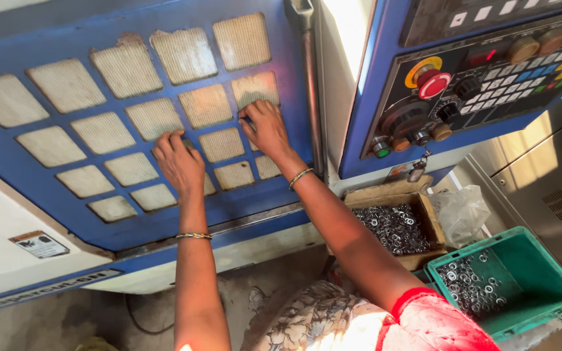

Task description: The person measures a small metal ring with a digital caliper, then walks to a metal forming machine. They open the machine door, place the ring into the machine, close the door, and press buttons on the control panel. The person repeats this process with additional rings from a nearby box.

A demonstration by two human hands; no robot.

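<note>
At the far left, on the white lower part of the machine, a small rectangular sticker with an orange top band sits near the bottom edge of the blue door. A long, dark nameplate strip runs slantwise below it. The door fills the left half of the view and carries a grid of pale mesh window panes, each with rounded corners.

The left hand lies flat against the door near its lower middle, fingers spread and pressing on the panes, not clamped on anything. Its forearm rises straight from the bottom edge of the view, with a thin bangle at the wrist.

The right hand is higher and nearer the door's right edge, palm to the surface, fingers open and splayed on a pane. Its arm stretches out long from a red sleeve, with a bangle at the wrist too.

Further right, a control panel shows a red round button on a yellow ring, knobs and rows of small keys. Below it a brown box holds metal rings, and a green crate at the lower right corner holds more.
</note>
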